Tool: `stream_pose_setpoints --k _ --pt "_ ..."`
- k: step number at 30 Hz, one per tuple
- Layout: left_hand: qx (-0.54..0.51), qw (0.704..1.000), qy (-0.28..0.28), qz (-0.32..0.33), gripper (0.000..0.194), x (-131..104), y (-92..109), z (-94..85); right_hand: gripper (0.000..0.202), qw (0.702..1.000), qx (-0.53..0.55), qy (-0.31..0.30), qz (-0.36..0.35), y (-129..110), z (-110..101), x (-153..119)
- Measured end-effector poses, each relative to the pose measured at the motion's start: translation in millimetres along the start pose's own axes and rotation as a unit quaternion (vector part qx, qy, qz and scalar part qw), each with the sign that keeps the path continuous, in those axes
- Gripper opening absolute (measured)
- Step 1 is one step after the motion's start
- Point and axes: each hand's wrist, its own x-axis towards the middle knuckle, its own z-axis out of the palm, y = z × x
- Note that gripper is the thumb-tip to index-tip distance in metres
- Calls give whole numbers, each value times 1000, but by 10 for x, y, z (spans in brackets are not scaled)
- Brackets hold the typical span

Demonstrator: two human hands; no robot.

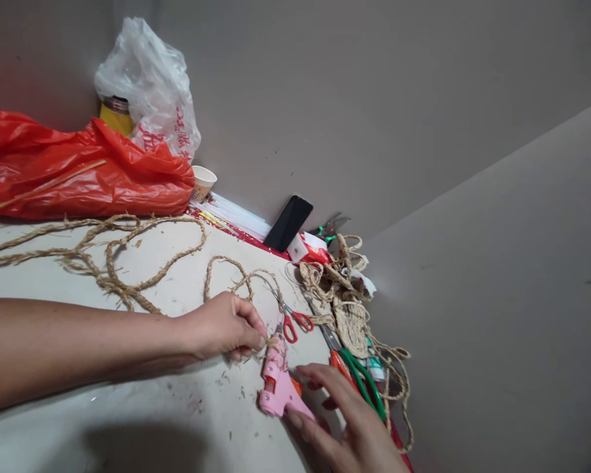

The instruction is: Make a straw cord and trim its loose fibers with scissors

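My left hand (229,326) is closed in a pinch, with the frayed end of a straw rope (272,342) at its fingertips, beside the nozzle end of a pink glue gun (277,371). My right hand (347,417) is at the glue gun's handle. Its thumb seems to touch the handle, and the fingers are spread apart near the orange trigger (296,386). Small scissors with red handles (290,328) lie just beyond the nozzle. To the right are larger shears with green and orange handles (362,381), partly behind my right hand.
Braided straw rope (112,263) loops over the white tabletop (167,420). More rope (352,322) is heaped at the right edge. A phone (289,223) leans against the grey wall. A red plastic bag (79,174), paper cup (203,182) and white glue sticks (239,213) line the back.
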Motion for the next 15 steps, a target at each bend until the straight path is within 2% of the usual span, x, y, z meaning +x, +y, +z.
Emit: stream_pose_setpoints --k 3,5,7,10,13,15 --pt "-17 999 -13 -36 11 -50 45 20 36 987 -26 148 -56 -108 -37 8" --pt "-38 997 -31 -51 12 -85 58 35 41 969 -83 197 -125 -211 -21 73" --pt "-58 995 -51 -64 13 -114 62 52 38 947 -150 201 -199 -296 4 170" --pt "-73 992 -66 -84 12 -142 67 80 31 928 -189 196 -256 -345 22 289" --pt "-72 990 -77 -94 13 -155 78 102 28 929 -163 184 -277 -331 27 310" --pt "-57 990 -85 -92 13 -167 86 114 23 941 -118 169 -269 -336 42 282"
